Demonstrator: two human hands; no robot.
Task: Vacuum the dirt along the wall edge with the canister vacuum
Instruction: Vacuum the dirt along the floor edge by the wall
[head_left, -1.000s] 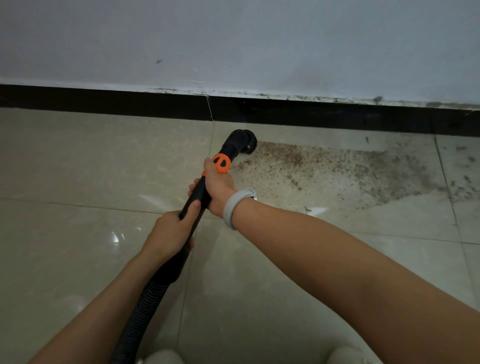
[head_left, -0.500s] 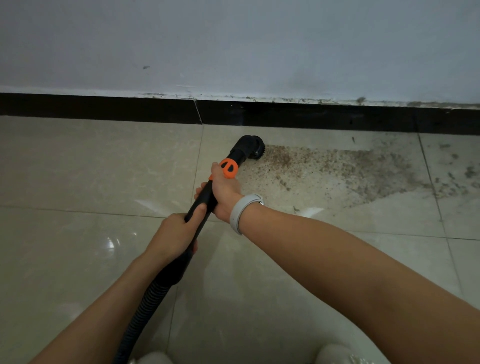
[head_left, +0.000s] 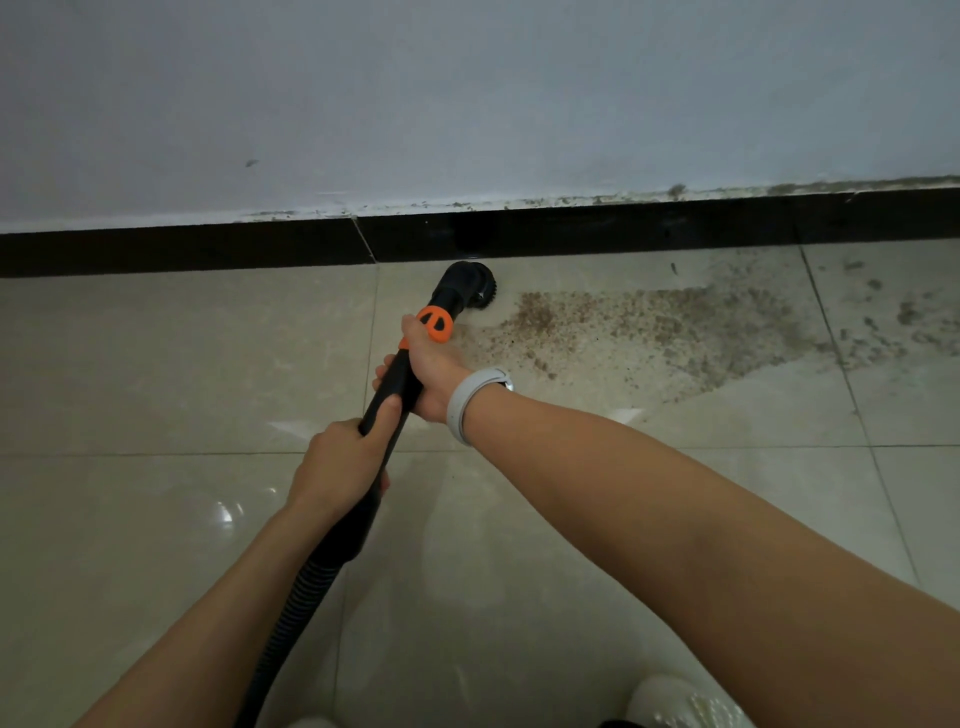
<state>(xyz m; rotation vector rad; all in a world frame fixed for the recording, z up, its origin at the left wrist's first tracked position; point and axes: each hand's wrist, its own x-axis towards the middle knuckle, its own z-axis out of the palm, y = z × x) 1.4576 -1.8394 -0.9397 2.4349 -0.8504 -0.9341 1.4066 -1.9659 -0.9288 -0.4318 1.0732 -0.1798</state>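
A black vacuum wand (head_left: 400, 382) with an orange slider (head_left: 435, 323) ends in a round brush nozzle (head_left: 470, 286) on the tile floor, close to the black baseboard (head_left: 623, 228). My right hand (head_left: 428, 371) grips the wand just behind the orange slider; a white band is on that wrist. My left hand (head_left: 340, 462) grips the wand lower down, where the ribbed black hose (head_left: 296, 597) begins. A patch of brown dirt (head_left: 649, 332) spreads over the tiles to the right of the nozzle. The canister itself is out of view.
A pale wall (head_left: 467, 104) rises above the baseboard, with grime along its top edge. Glossy beige tiles (head_left: 156, 364) lie to the left and in front. More dirt specks (head_left: 904, 312) lie at the far right. A pale shoe (head_left: 685, 701) shows at the bottom edge.
The nozzle has moved away from me toward the baseboard, at the left end of the dirt patch. Both hands keep their grip on the wand.
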